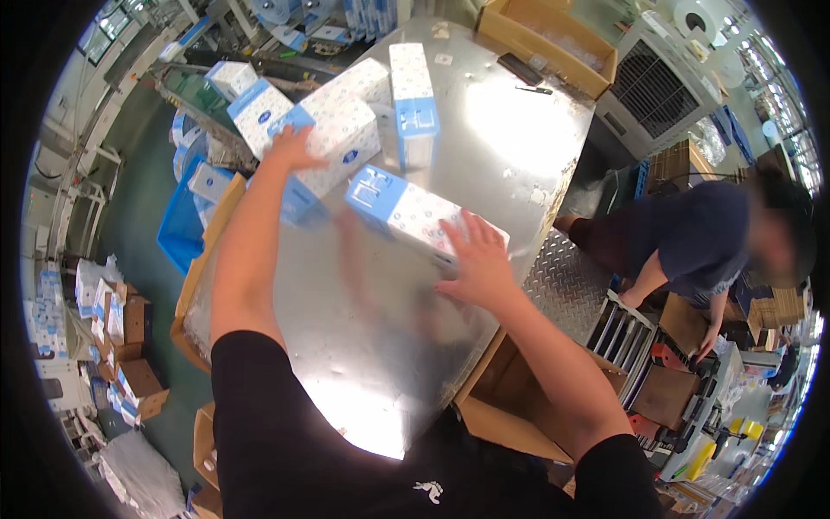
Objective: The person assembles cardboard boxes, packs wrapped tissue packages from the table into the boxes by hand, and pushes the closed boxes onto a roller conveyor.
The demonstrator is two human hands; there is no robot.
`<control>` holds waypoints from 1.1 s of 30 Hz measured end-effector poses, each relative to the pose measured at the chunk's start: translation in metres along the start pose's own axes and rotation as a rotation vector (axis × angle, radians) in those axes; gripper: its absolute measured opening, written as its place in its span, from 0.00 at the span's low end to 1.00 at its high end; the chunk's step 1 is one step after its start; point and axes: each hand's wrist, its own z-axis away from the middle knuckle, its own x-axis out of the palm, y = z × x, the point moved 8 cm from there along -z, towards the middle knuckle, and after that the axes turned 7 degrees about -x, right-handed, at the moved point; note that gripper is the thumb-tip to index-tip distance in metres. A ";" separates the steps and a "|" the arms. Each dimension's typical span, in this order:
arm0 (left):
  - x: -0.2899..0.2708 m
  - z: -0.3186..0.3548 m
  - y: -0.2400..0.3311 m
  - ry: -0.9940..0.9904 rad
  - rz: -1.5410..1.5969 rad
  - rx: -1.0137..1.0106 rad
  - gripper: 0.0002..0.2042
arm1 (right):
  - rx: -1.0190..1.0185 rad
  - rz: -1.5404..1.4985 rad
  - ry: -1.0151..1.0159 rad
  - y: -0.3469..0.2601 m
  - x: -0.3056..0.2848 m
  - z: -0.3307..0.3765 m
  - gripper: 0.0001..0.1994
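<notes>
My left hand (294, 150), fingers spread, rests on a white and blue printed pack (339, 143) in the cluster at the far left of the metal table. My right hand (478, 266) lies on the near side of a long pack (415, 210) of the same pattern. Its fingers reach over the pack's right end, the thumb stretched out apart. Another long pack (414, 108) lies to the right of the cluster, touching neither hand. More packs (260, 115) sit left of my left hand, at the table's edge.
A bare metal table (484, 130) spans the middle. An open carton (553, 48), a black phone-like object (520, 69) and a pen (533, 90) are at its far end. Another open carton (519, 398) stands below my right forearm. A co-worker (674, 238) leans over a roller conveyor (624, 333) at right.
</notes>
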 end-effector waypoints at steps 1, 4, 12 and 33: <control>0.002 0.005 0.025 0.024 0.021 0.029 0.53 | -0.014 0.116 -0.066 0.012 0.020 -0.006 0.50; 0.001 0.052 0.063 0.040 0.035 0.112 0.49 | 0.309 0.066 -0.196 0.050 0.033 -0.013 0.50; -0.006 0.138 0.025 -0.012 0.390 0.028 0.37 | 0.290 -0.284 0.081 0.082 -0.118 0.072 0.46; -0.009 0.494 0.338 -0.884 1.680 0.629 0.44 | 0.607 -0.982 0.706 0.107 -0.241 0.511 0.41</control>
